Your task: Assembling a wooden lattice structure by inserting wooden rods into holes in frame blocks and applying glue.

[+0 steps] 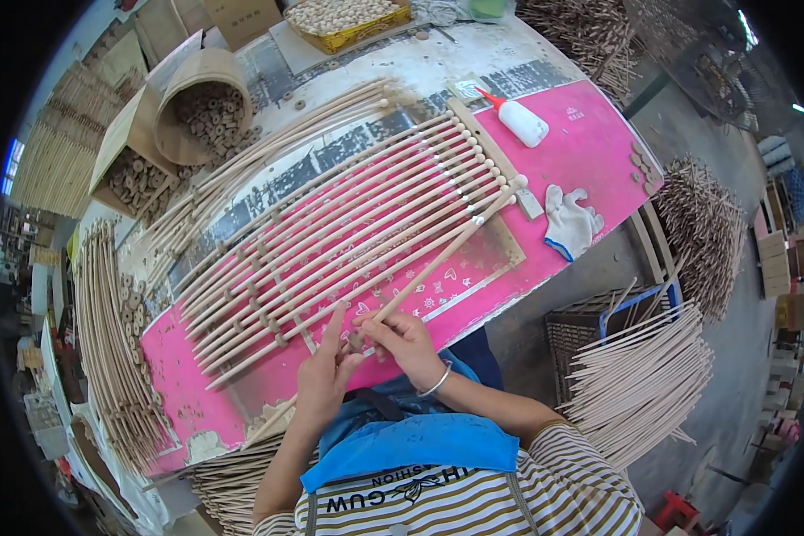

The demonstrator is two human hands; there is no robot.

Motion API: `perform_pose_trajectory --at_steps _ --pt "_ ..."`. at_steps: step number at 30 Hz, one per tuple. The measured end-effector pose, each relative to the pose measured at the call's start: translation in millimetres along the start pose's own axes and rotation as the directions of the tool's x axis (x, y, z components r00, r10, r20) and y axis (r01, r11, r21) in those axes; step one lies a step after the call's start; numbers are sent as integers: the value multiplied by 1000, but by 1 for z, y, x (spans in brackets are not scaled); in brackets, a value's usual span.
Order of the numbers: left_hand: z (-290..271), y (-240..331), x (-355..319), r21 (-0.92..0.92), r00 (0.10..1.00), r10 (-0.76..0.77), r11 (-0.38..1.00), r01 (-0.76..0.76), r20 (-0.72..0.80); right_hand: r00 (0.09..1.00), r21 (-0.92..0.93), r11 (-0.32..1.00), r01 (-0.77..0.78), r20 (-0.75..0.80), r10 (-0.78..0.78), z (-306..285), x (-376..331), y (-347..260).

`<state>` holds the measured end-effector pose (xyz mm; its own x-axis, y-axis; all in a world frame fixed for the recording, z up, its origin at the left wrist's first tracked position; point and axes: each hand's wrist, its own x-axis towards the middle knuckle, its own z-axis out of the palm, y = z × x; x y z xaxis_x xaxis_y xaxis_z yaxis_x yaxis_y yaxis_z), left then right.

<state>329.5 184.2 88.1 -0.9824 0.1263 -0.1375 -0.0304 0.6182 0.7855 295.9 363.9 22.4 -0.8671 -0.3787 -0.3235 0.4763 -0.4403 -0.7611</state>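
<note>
A long wooden stick (431, 266) with a ball at its far right end slants across the front of the pink board, its lower end beyond my left wrist. My right hand (406, 347) is closed around it, thumb and fingers pinched by a small brown wooden ring (355, 341) on the stick. My left hand (324, 375) is closed about the stick just left of that ring, its index finger pointing up along it. Several similar sticks (357, 219) lie side by side on a wooden frame just beyond, with balls at their right ends and rings near their left ends.
A white glue bottle (523, 123) with a red tip and a white glove (570, 221) lie at the right. Wooden tubs (204, 67) of rings stand far left. A yellow basket (353, 36) holds balls. Stick bundles (639, 384) surround the pink tabletop (590, 116).
</note>
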Motion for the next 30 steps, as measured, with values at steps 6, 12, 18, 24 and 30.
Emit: perform_pose_trajectory --at_steps 6,12,18,24,30 --pt "2 2 0 -133 995 -57 989 67 80 982 -125 992 2 187 22 -25 -4 2" --pt "0 -5 -8 -178 988 -79 979 102 132 970 -15 1000 24 242 -20 -33 -6 -2" --pt "-5 -1 -10 -157 978 -147 973 170 150 996 1 1000 -15 86 15 -52 -8 -34" --pt "-18 -25 -21 -190 963 -198 954 232 181 967 -41 974 224 -116 -227 -106 -6 -70" --pt "-21 -24 -20 -191 963 -193 955 228 186 933 -97 956 278 -210 -292 -131 -7 -66"
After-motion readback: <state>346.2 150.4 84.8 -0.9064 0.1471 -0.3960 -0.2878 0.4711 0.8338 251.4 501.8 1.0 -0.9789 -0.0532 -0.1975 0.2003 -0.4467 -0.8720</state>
